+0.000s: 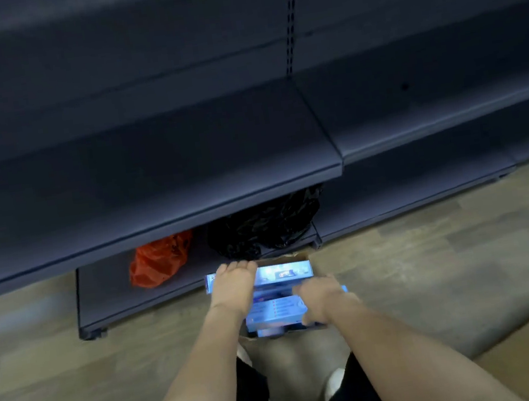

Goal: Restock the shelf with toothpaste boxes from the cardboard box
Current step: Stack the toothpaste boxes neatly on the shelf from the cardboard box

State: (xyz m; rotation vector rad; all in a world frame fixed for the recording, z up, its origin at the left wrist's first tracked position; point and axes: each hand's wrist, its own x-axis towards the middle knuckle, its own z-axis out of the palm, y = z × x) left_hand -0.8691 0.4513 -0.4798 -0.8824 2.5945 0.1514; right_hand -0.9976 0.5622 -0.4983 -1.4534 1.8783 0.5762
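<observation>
A cardboard box stands on the floor in front of the dark shelf, holding several blue toothpaste boxes. My left hand grips the far toothpaste box at its left part, fingers curled over its far edge. My right hand grips a nearer toothpaste box at its right end. More blue boxes show beneath these two. The shelf boards above hold nothing.
On the bottom shelf board behind the box lie an orange plastic bag and a black plastic bag. Wood-pattern floor spreads left and right. My legs and white shoes are below the box.
</observation>
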